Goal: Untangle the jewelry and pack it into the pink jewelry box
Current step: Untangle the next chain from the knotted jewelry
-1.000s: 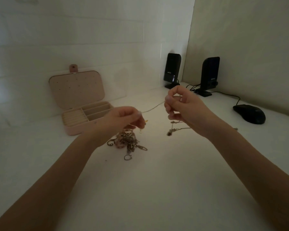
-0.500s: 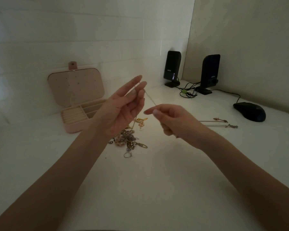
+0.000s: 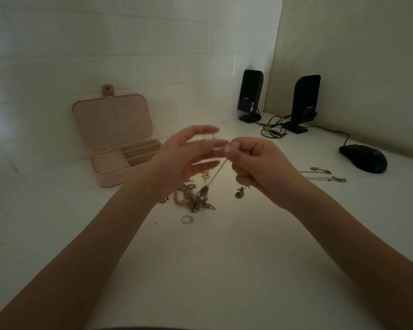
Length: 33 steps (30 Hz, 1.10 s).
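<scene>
Chain: a thin gold chain [image 3: 216, 171] runs from the hands down to the tangled pile.
Charm: a small gold charm [image 3: 239, 194] hangs under the right hand.
Right hand: the right hand [image 3: 258, 163] is curled up and pinches the chain between thumb and finger.
Left hand: the left hand [image 3: 184, 156] is up beside the right one, fingers spread and blurry; I cannot tell if it holds the chain.
Tangled pile: a heap of gold jewelry [image 3: 193, 197] lies on the white table [image 3: 224, 270], under the hands.
Ring: one ring [image 3: 187, 219] lies alone, just in front of the pile.
Box: the pink jewelry box [image 3: 119, 139] sits open to the left, near the wall.
Other necklaces: two necklaces [image 3: 324, 175] lie flat, off to the right.
Mouse: a black mouse [image 3: 364, 158] sits past them.
Speakers: two black speakers [image 3: 249, 96] stand in the corner.
</scene>
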Tool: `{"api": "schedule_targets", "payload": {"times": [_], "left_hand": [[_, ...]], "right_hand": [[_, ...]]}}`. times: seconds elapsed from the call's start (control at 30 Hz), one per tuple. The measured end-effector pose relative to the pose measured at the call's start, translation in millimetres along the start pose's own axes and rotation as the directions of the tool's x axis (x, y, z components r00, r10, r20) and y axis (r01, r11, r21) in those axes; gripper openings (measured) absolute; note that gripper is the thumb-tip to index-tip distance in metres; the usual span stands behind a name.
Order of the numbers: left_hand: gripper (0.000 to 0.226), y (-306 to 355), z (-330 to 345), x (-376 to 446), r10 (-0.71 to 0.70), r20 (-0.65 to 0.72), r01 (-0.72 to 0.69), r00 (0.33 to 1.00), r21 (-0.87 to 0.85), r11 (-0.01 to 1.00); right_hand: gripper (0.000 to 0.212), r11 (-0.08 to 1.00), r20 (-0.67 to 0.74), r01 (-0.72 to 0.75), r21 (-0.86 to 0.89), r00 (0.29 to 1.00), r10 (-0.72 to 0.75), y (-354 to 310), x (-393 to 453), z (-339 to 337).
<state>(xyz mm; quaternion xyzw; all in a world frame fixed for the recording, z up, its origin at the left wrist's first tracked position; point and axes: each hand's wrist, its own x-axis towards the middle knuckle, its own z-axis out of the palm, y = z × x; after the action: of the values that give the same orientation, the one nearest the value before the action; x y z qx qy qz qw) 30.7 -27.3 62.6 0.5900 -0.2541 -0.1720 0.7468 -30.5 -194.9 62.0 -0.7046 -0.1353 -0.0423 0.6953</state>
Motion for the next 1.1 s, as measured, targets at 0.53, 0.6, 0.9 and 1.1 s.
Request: {"api": "schedule_targets", "payload": {"times": [0.53,0.6,0.9,1.1], "left_hand": [[0.025,-13,11,-7,-0.212,0.115,0.136,0.97,0.467,0.874],[0.029,-20,19,-6,-0.135,0.121,0.063,0.983,0.47,0.88],[0.018,-27,30,-8,-0.141,0.206,0.048,0.968,0.399,0.916],[0.023,-5,1,-15,-0.242,0.174,0.149,0.955,0.428,0.892]], "right_hand": [[0.028,0.998,-0.142,0.046,0.033,0.989,-0.041,-14,-6,-27],[0.028,0.999,-0.088,0.048,0.005,0.995,-0.047,-15,-6,-21],[0.029,0.996,-0.141,0.08,0.035,0.987,-0.074,-21,-7,-20],[0.033,1.0,-0.206,-0.011,-0.006,0.979,0.01,-19,-10,-34]]}}
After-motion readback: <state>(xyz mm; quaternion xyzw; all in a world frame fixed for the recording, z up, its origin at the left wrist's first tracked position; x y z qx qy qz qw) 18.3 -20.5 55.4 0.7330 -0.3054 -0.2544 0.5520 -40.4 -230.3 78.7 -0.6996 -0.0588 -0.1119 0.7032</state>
